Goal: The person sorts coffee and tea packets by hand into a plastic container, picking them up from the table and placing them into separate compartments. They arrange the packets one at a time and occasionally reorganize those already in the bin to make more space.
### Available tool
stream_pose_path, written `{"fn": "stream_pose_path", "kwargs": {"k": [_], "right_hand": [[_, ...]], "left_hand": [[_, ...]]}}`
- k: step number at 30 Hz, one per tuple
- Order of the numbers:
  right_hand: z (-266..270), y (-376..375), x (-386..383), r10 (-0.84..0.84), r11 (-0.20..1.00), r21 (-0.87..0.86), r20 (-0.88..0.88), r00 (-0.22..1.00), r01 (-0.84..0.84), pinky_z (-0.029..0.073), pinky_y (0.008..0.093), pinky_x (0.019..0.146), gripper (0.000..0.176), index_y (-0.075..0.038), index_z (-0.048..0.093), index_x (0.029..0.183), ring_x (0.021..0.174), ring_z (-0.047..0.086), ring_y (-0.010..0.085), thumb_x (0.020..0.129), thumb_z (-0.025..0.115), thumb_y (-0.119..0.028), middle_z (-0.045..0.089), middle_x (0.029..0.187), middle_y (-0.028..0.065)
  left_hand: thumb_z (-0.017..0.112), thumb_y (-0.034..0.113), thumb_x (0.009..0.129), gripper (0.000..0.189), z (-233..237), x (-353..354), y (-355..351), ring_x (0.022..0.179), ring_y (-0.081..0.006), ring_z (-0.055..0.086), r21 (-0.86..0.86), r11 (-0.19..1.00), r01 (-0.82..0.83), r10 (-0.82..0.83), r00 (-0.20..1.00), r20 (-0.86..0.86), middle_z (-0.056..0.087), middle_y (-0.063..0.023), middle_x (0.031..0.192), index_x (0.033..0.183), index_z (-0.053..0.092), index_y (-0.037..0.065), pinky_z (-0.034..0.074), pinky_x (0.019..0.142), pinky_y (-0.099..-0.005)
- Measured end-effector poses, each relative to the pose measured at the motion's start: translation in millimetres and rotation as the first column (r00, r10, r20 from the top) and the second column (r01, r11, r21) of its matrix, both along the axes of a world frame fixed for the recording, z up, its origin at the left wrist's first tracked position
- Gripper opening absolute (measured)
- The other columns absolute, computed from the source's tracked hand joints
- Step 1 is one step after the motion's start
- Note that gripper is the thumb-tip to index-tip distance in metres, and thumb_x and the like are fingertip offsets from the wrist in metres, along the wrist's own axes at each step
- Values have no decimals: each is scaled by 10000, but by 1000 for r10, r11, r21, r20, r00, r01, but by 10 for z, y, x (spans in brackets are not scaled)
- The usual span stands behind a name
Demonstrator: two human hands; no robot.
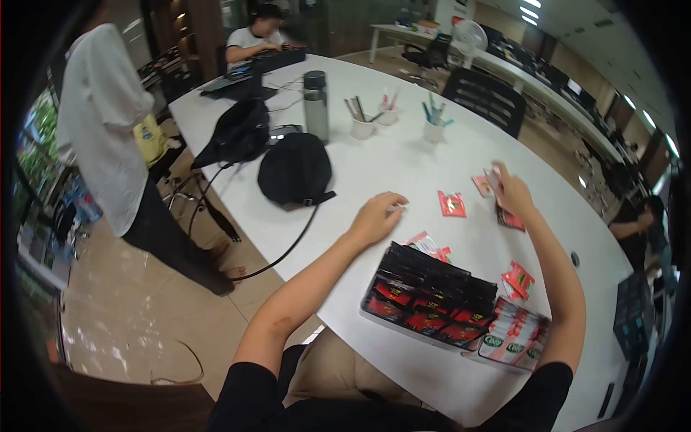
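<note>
My left hand [377, 217] is over the table with its fingers curled together. A small pale bit shows at the fingertips, too little to name. My right hand [512, 190] reaches farther out, its fingers closed on a sachet [493, 177] that is blurred and partly covered. Under that hand lies a dark red sachet [509, 219], and a red-and-white sachet [481, 186] is beside it. Between my hands lies a red sachet [452, 204]. Nearer me stand a box of black-and-red sachets [430, 299] and a box of pink-and-white sachets [512, 337].
More sachets lie loose at the red pile [518, 279] and the pale pile [426, 245]. Farther back are a black cap [295, 170], a bottle [315, 108] and a cup of pens [363, 128]. A person [108, 129] stands left; another [253, 39] sits at the far end.
</note>
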State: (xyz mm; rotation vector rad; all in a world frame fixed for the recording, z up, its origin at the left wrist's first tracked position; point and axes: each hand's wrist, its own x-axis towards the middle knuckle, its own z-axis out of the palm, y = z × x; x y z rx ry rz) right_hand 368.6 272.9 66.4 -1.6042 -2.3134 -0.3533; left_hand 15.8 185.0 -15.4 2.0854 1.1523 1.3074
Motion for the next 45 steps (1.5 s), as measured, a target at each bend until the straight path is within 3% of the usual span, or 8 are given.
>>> {"fn": "stream_pose_path", "kwargs": {"k": [2, 9, 11, 18, 25, 34, 41, 45], "right_hand": [[96, 159, 125, -23, 999, 23, -16, 1000, 23, 461, 532, 633, 433, -194, 345, 1311, 732, 616, 427, 904, 483, -147, 620, 758, 259], [48, 327, 531, -3, 974, -228, -12, 1000, 0, 478, 465, 619, 106, -102, 640, 874, 715, 631, 352, 811, 555, -113, 653, 782, 155], [3, 290, 553, -6, 985, -168, 181, 983, 37, 496, 438, 621, 112, -93, 672, 802, 736, 647, 312, 796, 570, -140, 669, 810, 138], [-150, 97, 485, 0, 946, -304, 344, 939, 111, 523, 421, 694, 355, -96, 685, 796, 813, 659, 303, 793, 623, -445, 683, 855, 123], [-303, 133, 454, -19, 950, -303, 205, 979, 81, 519, 415, 664, 212, -86, 699, 832, 772, 655, 288, 835, 557, -245, 666, 774, 143], [-193, -21, 408, 73, 992, -99, -31, 997, -76, 501, 431, 710, 196, -94, 698, 909, 809, 639, 296, 816, 569, -209, 664, 829, 140], [-279, -347, 23, 308, 951, -144, 455, 836, -272, 515, 383, 677, 316, -18, 654, 690, 806, 614, 255, 822, 572, -293, 641, 729, 78], [-203, -339, -253, 346, 938, -52, 243, 906, -344, 511, 386, 702, 393, -18, 659, 695, 832, 610, 267, 838, 585, -377, 648, 771, 94]], "left_hand": [[588, 81, 847, 215, 33, 16, -3, 872, -220, 633, -39, 999, -6, 6, 1000, -2, 659, -121, 996, 1045, 644, 21, 510, 721, -306], [585, 76, 815, 229, 66, 58, 12, 925, -294, 629, 38, 999, 26, -23, 997, -77, 654, -152, 995, 1029, 640, 15, 492, 801, -370], [589, 77, 810, 233, 81, 84, -18, 928, -299, 626, 39, 998, 39, -34, 993, -112, 656, -152, 988, 1030, 640, 18, 478, 822, -375], [601, 47, 827, 201, 107, 113, -27, 885, -262, 639, 3, 997, 77, -76, 990, -121, 660, -132, 959, 1020, 641, 13, 485, 791, -343], [592, 58, 845, 183, 123, 91, -44, 876, -251, 638, -26, 997, 76, -78, 991, -109, 664, -122, 963, 1015, 647, 20, 483, 792, -337], [582, 77, 869, 166, 94, 66, -7, 876, -221, 643, 18, 996, 83, -80, 986, -146, 681, -93, 982, 1009, 656, 28, 493, 774, -322], [631, 126, 827, 217, 108, 75, -3, 931, -287, 622, -34, 988, 151, -155, 971, -183, 666, -129, 1006, 1009, 649, 9, 471, 849, -364], [686, 176, 767, 355, 136, 133, -93, 1102, -296, 572, -25, 952, 306, -303, 922, -240, 634, -128, 1159, 1089, 641, 33, 438, 956, -377]]}}
